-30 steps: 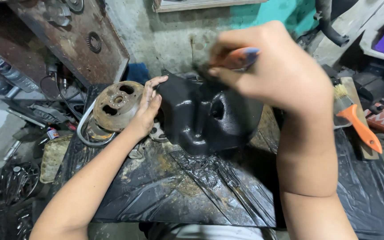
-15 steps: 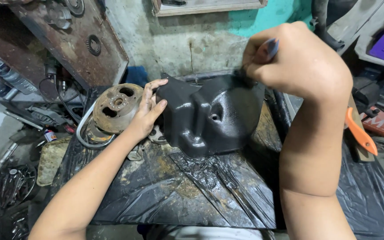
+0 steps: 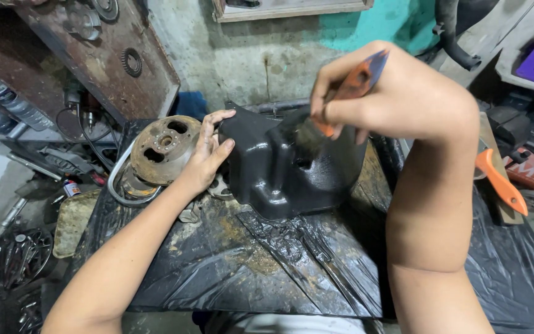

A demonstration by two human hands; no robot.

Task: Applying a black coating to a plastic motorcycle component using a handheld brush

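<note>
A glossy black moulded cover [image 3: 282,167] lies on a workbench draped in black plastic sheet [image 3: 261,266]. My left hand [image 3: 208,151] presses flat against the cover's left edge, fingers spread. My right hand [image 3: 390,99] is closed around the orange handle of a paintbrush [image 3: 347,93], held above the cover with the dark bristles touching its upper surface near a hole.
A rusty round metal rotor [image 3: 162,148] with a wire loop sits just left of my left hand. An orange-handled tool [image 3: 502,182] lies at the right. A rusty board [image 3: 100,55] with a gear leans at the back left. Scrap tools crowd the floor at the lower left.
My right hand with the brush swung right and up off the cover, then came back down to its top. My left hand stayed on the cover's left edge.
</note>
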